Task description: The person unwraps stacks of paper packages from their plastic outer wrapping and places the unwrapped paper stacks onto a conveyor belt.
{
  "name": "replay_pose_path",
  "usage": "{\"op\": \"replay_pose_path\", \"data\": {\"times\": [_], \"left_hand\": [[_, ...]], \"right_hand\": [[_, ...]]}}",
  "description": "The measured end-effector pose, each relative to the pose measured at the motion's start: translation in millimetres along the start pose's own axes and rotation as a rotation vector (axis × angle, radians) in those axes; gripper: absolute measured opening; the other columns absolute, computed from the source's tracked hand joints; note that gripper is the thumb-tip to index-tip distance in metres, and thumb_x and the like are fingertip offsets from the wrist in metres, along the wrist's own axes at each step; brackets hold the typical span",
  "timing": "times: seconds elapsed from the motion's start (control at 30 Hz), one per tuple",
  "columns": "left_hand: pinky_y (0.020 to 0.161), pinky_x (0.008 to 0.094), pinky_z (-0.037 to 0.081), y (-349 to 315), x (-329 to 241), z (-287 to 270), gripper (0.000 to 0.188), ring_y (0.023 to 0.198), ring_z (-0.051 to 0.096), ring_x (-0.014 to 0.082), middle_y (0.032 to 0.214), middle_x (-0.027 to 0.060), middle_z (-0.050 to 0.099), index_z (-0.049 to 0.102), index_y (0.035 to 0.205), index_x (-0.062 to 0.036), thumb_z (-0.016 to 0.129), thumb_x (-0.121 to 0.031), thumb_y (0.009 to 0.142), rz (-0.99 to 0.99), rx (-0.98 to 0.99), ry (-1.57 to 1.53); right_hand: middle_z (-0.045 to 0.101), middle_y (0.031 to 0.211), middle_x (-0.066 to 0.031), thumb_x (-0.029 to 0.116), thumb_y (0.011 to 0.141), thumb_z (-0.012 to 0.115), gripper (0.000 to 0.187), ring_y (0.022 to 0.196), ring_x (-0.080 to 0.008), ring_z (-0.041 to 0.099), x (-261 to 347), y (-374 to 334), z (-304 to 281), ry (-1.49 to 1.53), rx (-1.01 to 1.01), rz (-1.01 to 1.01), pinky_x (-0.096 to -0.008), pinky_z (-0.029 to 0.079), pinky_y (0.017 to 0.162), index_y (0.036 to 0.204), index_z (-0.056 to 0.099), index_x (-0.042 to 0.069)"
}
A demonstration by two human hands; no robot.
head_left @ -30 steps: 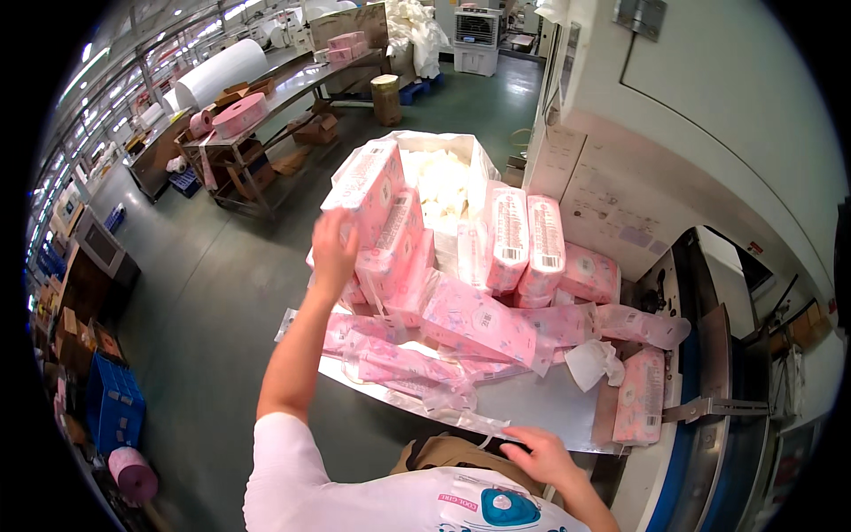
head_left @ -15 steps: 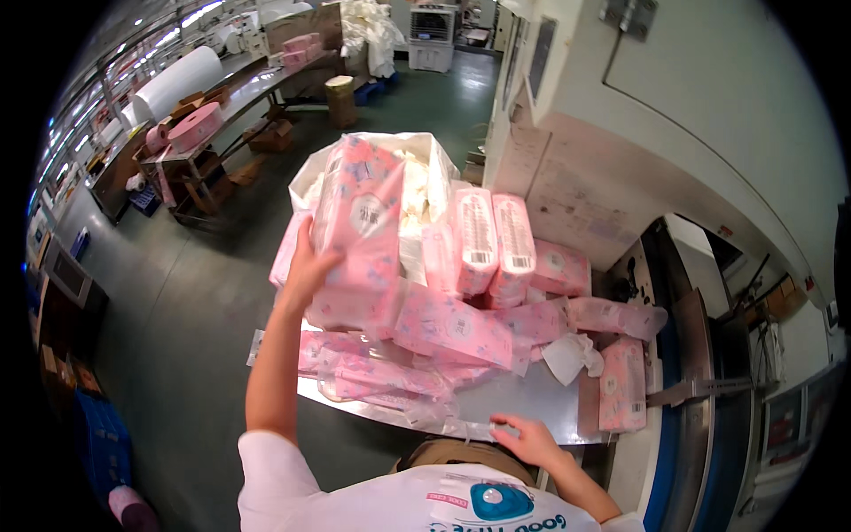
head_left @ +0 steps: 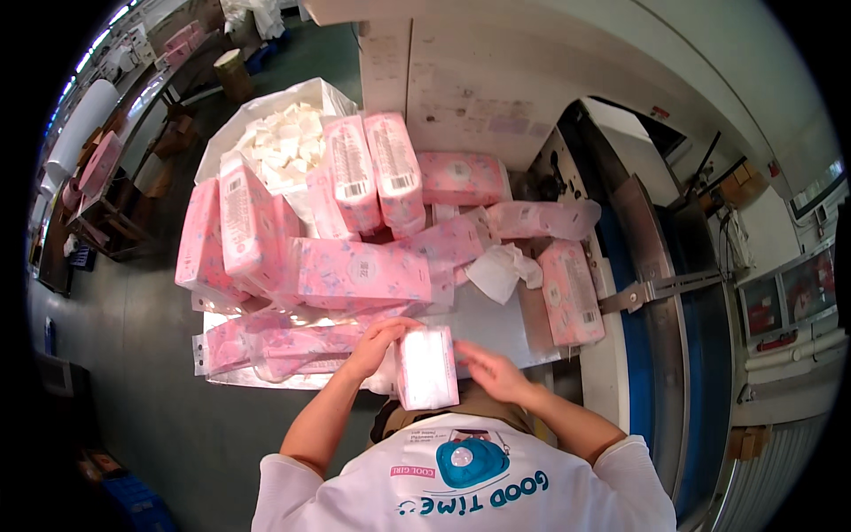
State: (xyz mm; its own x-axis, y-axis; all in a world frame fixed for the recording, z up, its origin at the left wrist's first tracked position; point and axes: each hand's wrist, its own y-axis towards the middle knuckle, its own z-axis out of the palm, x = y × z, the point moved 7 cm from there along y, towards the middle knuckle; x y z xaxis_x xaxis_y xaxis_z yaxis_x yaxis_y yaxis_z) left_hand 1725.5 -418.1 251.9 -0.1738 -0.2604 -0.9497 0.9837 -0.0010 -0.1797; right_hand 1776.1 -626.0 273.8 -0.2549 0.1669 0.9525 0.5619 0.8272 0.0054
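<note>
Close in front of my body, at the table's near edge, is a pink tissue pack [head_left: 428,368] with a bright, pale face turned up. My left hand [head_left: 377,348] grips it from the left, fingers curled over its far end. My right hand [head_left: 489,371] is at the pack's right side, fingers stretched toward it and slightly blurred; whether they touch it is unclear. Flat pink plastic wrappers [head_left: 310,348] lie left of my left hand. Beyond them a longer pink wrapper [head_left: 363,270] lies across the metal table [head_left: 496,319].
Upright pink packs [head_left: 248,226] stand at the left, with more packs [head_left: 394,168] at the back. Behind them a white sack [head_left: 222,142] holds white scraps. Crumpled white tissue [head_left: 503,271] and another pack [head_left: 570,293] lie near the machine [head_left: 634,230] on the right.
My left hand has come from a pack raised over the left side to the near edge. A pack is now between my hands. The whole view has swung right.
</note>
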Motion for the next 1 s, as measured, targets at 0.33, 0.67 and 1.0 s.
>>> {"op": "replay_pose_path", "data": {"times": [0.33,0.67,1.0], "left_hand": [[0.081,0.0266,0.043,16.8,-32.2,70.5,0.014,0.092,0.055,0.0127,0.105,0.0086,0.062,0.060,0.096,0.0023,0.055,-0.008,0.089,0.212,0.086,0.179],[0.069,0.0234,0.045,40.3,22.8,12.6,0.022,0.079,0.053,0.0079,0.090,0.0026,0.061,0.061,0.098,0.0016,0.050,-0.017,0.095,-0.071,-0.204,-0.004],[0.100,0.0440,0.035,-36.1,-69.4,126.5,0.025,0.105,0.056,0.0226,0.107,0.0062,0.062,0.061,0.095,-0.0076,0.067,-0.014,0.072,0.812,0.130,0.955]], "right_hand": [[0.056,0.087,-0.0124,0.023,0.080,0.063,0.022,0.071,-0.0272,0.056,66.9,57.6,-33.5,-0.340,0.115,0.005,-0.0365,0.044,0.063,0.085,0.056,0.003],[0.056,0.083,-0.0097,0.008,0.078,0.064,0.010,0.071,-0.0222,0.052,139.1,-21.9,-55.0,-0.052,0.200,-0.051,-0.0313,0.044,0.066,0.075,0.058,0.001],[0.062,0.081,-0.0081,0.004,0.088,0.053,0.012,0.075,-0.0143,0.058,103.3,-27.6,-47.3,0.419,-0.026,0.110,-0.0288,0.047,0.073,0.077,0.054,0.000]]}}
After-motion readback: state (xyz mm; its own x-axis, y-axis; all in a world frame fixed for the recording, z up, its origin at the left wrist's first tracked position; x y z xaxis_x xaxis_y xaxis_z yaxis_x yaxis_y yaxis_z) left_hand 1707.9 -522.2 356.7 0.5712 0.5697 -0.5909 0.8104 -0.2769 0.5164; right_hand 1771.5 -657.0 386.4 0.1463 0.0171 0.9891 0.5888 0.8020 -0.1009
